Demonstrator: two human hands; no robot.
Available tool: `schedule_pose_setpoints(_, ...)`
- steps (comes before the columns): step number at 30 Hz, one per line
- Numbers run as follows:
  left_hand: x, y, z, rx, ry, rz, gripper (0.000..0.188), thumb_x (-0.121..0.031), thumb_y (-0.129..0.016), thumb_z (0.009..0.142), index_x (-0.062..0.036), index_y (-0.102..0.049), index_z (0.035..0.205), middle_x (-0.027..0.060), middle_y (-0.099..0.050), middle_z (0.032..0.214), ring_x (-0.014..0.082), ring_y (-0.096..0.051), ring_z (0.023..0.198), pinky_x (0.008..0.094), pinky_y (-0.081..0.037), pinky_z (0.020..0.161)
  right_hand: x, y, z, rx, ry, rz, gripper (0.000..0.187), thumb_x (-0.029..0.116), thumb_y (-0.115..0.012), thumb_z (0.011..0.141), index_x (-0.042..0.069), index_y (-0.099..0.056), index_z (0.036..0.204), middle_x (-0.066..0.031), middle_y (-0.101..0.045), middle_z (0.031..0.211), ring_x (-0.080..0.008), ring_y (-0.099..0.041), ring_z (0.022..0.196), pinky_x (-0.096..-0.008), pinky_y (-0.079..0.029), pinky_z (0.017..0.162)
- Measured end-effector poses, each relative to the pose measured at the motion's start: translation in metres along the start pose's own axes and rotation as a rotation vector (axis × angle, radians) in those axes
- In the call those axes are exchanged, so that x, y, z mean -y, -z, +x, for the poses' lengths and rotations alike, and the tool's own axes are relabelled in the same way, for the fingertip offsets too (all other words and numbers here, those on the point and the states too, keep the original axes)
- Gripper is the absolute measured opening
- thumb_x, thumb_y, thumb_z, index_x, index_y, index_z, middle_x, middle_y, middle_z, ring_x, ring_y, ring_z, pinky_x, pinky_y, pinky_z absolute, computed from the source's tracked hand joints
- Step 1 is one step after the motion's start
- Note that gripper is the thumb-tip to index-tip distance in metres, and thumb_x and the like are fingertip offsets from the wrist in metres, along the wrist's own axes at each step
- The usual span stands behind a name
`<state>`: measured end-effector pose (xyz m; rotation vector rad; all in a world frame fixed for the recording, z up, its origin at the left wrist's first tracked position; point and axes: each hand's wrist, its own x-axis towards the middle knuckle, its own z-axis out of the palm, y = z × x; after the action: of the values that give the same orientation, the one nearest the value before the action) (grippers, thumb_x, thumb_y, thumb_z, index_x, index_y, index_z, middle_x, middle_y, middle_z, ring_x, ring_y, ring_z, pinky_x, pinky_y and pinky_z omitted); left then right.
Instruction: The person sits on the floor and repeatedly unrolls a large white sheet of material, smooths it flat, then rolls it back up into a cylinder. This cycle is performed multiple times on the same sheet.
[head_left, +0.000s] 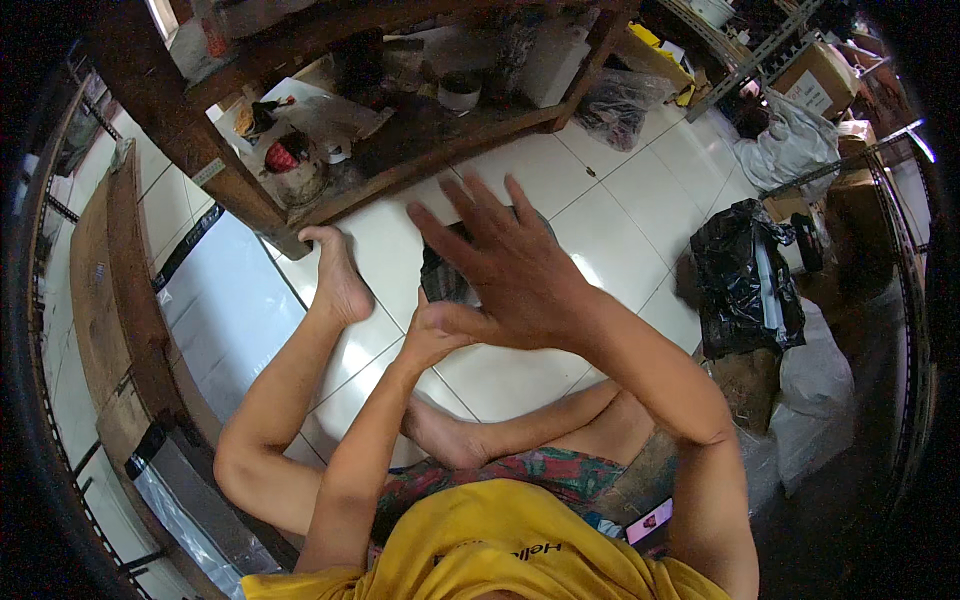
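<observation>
My right hand (pixel 515 270) is raised in front of me with its fingers spread wide and nothing in its grasp. Behind it is a dark, roundish thing (pixel 442 278), black with paler streaks; most of it is hidden by that hand, so its kind cannot be made out. At its lower edge my left hand (pixel 437 338) closes on it, the thumb side pointing up. The right hand's lower edge overlaps the left fingers in view, and whether the two touch is unclear.
My bare feet rest on white floor tiles (pixel 615 235). A wooden shelf unit (pixel 430 150) with clutter stands ahead. To the right lies a black plastic bag (pixel 745 280) beside a metal rack. A wrapped white panel (pixel 235 310) lies left. A lit phone (pixel 650 522) is near my right hip.
</observation>
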<state>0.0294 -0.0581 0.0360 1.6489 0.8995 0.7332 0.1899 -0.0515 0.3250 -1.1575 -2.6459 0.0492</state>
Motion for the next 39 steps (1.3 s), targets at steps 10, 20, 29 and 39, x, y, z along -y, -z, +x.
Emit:
schedule_pose_setpoints(10,-0.032,0.018,0.010,-0.182,-0.020,-0.104,0.113,-0.024,-0.096,0.060,-0.0051,-0.027,0.148,0.0159,-0.053,0.135,0.0268,-0.053,0.124,0.0369,-0.040,0.108,-0.014,0.002,0.012,0.067,-0.174,-0.099,0.093,0.059,-0.059,0.091,0.005,-0.022,0.157,-0.0312,-0.030,0.153,-0.0477,-0.024,0.146,-0.0652,-0.015,0.117)
schedule_pose_setpoints(20,-0.038,0.007,0.010,-0.041,0.128,-0.133,0.102,-0.029,-0.093,0.063,-0.0046,-0.038,0.146,0.0145,-0.062,0.130,0.0277,-0.058,0.121,0.0372,-0.043,0.107,-0.015,0.016,0.025,-0.127,-0.101,-0.027,0.084,0.047,-0.060,0.093,0.001,-0.026,0.154,-0.0305,-0.036,0.148,-0.0475,-0.030,0.142,-0.0638,-0.015,0.117)
schedule_pose_setpoints(29,-0.023,0.015,0.008,-0.022,0.056,-0.141,0.095,-0.030,-0.090,0.069,-0.0040,-0.038,0.145,0.0153,-0.061,0.132,0.0273,-0.057,0.122,0.0374,-0.042,0.107,-0.019,-0.002,0.020,-0.051,-0.171,-0.037,0.088,0.045,-0.069,0.086,0.004,-0.031,0.154,-0.0288,-0.038,0.149,-0.0459,-0.032,0.141,-0.0646,-0.015,0.117)
schedule_pose_setpoints(39,-0.041,0.030,0.017,-0.047,0.066,-0.007,0.097,-0.027,-0.087,0.072,-0.0040,-0.034,0.150,0.0204,-0.062,0.128,0.0304,-0.061,0.119,0.0379,-0.045,0.104,-0.032,-0.010,0.007,-0.099,-0.254,-0.071,0.081,0.034,-0.068,0.087,0.001,-0.034,0.152,-0.0293,-0.040,0.147,-0.0454,-0.037,0.139,-0.0574,-0.024,0.118)
